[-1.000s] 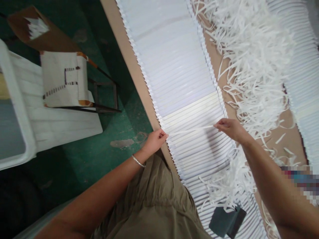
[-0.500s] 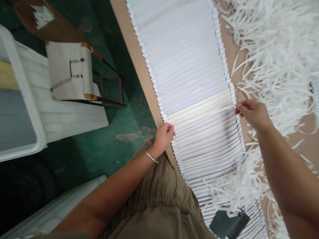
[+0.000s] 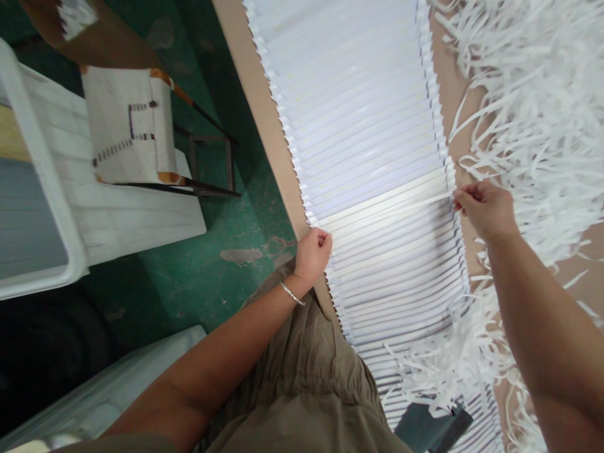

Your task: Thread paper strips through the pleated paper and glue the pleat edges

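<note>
A narrow white strip [image 3: 425,202] runs across a long row of overlapping white folded pieces [image 3: 363,107] with jagged side edges. My right hand [image 3: 488,207] pinches the strip's right end at the row's right edge. My left hand [image 3: 312,255], with a bracelet on the wrist, is closed at the row's left edge, where the strip's other end runs to its fingertips. Its grip there is partly hidden. Under the strip the pieces look creamier than the bluish-white ones farther up.
Loose white strips [image 3: 547,119] lie heaped along the right, with a smaller pile [image 3: 453,358] nearer me. A dark flat object [image 3: 429,428] rests on the row's near end. Left of the brown table edge [image 3: 264,126] stand a cloth-covered stool [image 3: 127,126] and a white bin [image 3: 78,251].
My right hand has moved slightly right and the strip now lies lower against the row. My left hand has turned a little, staying at the left edge. The view has shifted slightly.
</note>
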The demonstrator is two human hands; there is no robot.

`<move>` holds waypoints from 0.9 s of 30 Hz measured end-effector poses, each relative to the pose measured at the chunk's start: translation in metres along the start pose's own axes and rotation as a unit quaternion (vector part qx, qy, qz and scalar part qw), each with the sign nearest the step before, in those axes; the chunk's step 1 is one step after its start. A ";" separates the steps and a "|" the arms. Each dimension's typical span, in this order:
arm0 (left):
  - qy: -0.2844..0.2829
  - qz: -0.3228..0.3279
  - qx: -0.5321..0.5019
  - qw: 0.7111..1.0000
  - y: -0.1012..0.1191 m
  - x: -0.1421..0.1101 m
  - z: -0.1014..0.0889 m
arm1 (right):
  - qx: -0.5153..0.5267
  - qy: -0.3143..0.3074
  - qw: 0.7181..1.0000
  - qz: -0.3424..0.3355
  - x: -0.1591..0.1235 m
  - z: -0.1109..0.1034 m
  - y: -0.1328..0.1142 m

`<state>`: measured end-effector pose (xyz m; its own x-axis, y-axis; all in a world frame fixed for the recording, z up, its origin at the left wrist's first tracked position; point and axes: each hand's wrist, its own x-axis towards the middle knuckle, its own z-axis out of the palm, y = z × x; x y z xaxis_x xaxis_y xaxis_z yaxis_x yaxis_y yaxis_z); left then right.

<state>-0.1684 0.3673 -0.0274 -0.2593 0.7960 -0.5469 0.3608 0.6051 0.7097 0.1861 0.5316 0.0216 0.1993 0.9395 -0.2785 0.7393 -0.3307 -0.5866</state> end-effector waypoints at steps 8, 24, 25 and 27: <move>0.013 0.010 0.022 1.000 0.002 -0.001 -0.002 | -0.013 0.027 0.999 -0.018 0.005 0.006 0.002; 0.018 0.031 0.022 0.999 -0.001 0.002 -0.002 | -0.078 0.057 0.993 -0.067 0.019 0.025 0.005; 0.017 0.031 0.023 0.999 0.000 0.002 -0.002 | -0.080 0.054 0.993 -0.067 0.019 0.025 0.004; 0.017 0.028 0.027 0.999 0.001 0.001 -0.003 | -0.086 0.050 0.993 -0.064 0.019 0.026 0.004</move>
<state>-0.1707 0.3691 -0.0260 -0.2677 0.8295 -0.4901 0.4232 0.5582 0.7136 0.1758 0.5461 -0.0055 0.1522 0.9800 -0.1283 0.8598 -0.1953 -0.4719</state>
